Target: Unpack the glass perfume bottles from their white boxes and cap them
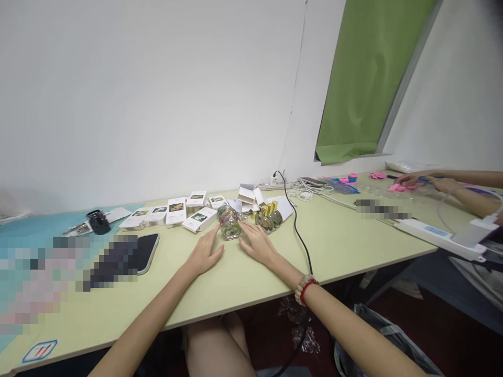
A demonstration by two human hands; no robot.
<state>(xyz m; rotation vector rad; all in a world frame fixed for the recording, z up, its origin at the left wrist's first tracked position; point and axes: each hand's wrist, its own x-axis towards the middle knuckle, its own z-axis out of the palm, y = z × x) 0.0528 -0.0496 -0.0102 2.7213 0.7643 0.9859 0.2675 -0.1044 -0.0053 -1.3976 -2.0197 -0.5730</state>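
Resting palm-down on the pale green table (346, 246), the left hand (204, 255) and right hand (257, 244) flank 1 clear glass bottle (231, 229), which stands between the 2 sets of fingertips. The right fingers (245, 229) lie just beside it; whether they touch the glass is unclear. Both hands are spread flat with fingers extended, gripping nothing. Both forearms reach forward and angle inward, and the right wrist wears 2 bracelets (304, 289). Just right of the bottle stand 3 gold-capped bottles (268, 219). Behind the left hand lie 6 closed white boxes (176, 210), with opened boxes (247, 195) further back. 1 black cable (301, 236) runs past the right hand. At the far right, a co-worker's 2 hands (428, 183) rest among pink rings (378, 175).
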